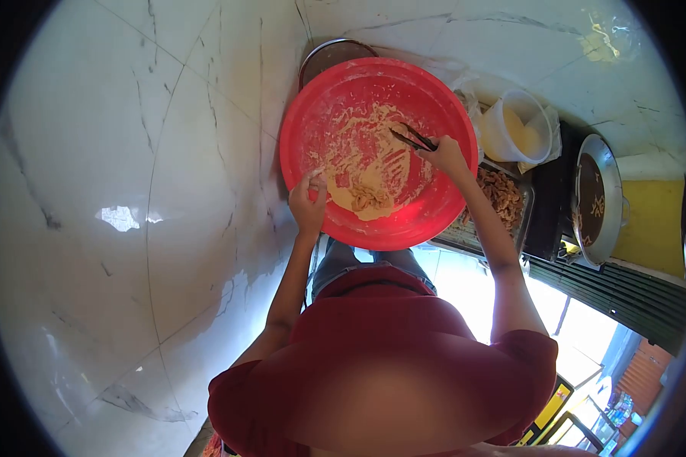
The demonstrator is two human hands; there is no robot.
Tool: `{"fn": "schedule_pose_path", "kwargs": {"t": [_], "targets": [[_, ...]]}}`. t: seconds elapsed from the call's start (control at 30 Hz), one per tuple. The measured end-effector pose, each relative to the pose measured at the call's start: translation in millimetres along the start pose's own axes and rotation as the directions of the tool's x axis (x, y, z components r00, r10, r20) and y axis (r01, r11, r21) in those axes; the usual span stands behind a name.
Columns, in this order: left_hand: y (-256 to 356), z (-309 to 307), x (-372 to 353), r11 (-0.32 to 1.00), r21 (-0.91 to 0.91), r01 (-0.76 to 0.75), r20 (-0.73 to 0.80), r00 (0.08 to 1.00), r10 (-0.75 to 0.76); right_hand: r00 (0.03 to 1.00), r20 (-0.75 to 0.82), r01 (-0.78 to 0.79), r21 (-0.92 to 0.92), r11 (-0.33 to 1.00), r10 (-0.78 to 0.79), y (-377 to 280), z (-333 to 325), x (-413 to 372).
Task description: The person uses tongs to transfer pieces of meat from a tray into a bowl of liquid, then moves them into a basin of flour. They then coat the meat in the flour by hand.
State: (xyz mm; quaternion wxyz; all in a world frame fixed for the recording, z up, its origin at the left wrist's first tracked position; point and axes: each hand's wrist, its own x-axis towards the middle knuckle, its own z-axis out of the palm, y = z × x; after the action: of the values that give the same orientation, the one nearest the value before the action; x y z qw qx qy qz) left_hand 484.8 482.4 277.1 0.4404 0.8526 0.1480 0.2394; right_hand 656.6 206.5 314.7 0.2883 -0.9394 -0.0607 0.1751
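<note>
Fingers of the right hand (447, 156) are clamped on black tongs (417, 141) over the red basin (297, 141). Left hand (309, 206) fingers sit at the basin's left rim; whether they grip cannot be told. Coated pieces (370, 199) lie in flour (392, 156) inside the basin. Right of the basin: tray (466, 238), white tub (496, 140); farther right, pan (615, 217).

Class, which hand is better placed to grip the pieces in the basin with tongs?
Right, probably: the right hand holds the black tongs over the red basin. The left hand, at the rim, holds no tongs.
</note>
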Motion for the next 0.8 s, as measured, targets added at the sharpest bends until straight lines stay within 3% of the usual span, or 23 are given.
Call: {"fn": "schedule_pose_path", "kwargs": {"t": [0.23, 0.33, 0.43, 0.63, 0.8], "targets": [[3, -1, 1, 0.998, -0.057, 0.016, 0.011, 1.0, -0.015, 0.998, -0.008, -0.066, 0.019, 0.998, 0.067, -9, 23, 10], [6, -3, 3, 0.999, -0.032, -0.016, 0.003, 1.0, 0.016, 0.991, -0.132, 0.013, -0.035, 0.999, -0.018, 1, 45, 16], [2, -2, 2, 1.0, -0.011, -0.028, 0.003, 1.0, 0.028, 0.993, -0.102, 0.054, -0.06, 0.997, -0.06, 1, 46, 18], [1, -1, 1, 0.999, -0.027, -0.017, 0.0, 1.0, 0.017, 0.955, 0.032, 0.291, 0.082, 0.953, -0.294, -31, 57, 18], [-3, 2, 0, 0.999, 0.019, -0.042, -0.032, 0.999, 0.043, 0.902, 0.252, 0.398, -0.164, 0.903, -0.352, -41, 61, 51]]}}
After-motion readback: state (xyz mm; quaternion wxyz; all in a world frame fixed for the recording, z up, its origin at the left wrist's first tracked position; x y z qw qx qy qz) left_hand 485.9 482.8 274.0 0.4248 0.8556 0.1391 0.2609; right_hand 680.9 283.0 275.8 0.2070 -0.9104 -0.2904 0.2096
